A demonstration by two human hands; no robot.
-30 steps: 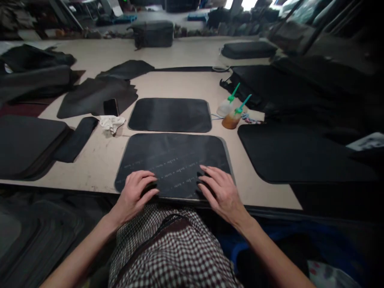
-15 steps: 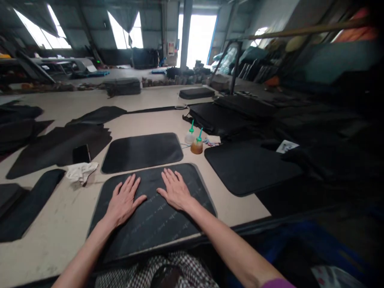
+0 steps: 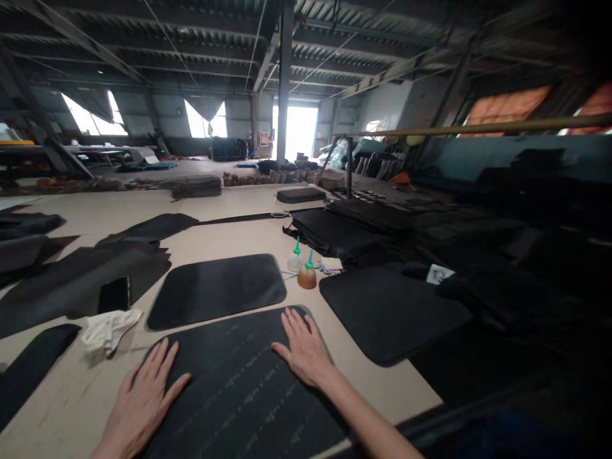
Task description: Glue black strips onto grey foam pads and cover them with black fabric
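Flat on the table before me lies a dark rectangular panel (image 3: 239, 376) with rounded corners and faint diagonal rows of printed lettering. My left hand (image 3: 146, 392) rests palm down along its left edge, fingers spread and pointing away from me. Near the panel's far right corner my right hand (image 3: 303, 344) lies flat too, thumb out to the left. Neither hand holds anything. A second dark panel (image 3: 217, 290) lies just beyond. The near edge of the printed panel runs out of the picture.
Two squeeze bottles with green nozzles stand behind, one with amber liquid (image 3: 306, 278), one pale (image 3: 295, 260). A white cloth (image 3: 109, 330) and a phone (image 3: 115, 294) lie left. Another dark panel (image 3: 392, 312) and dark stacked sheets (image 3: 335, 229) are at right.
My hands have slid apart over the panel, the left towards its left edge, the right towards the far right corner. The view has tilted up, showing more ceiling.
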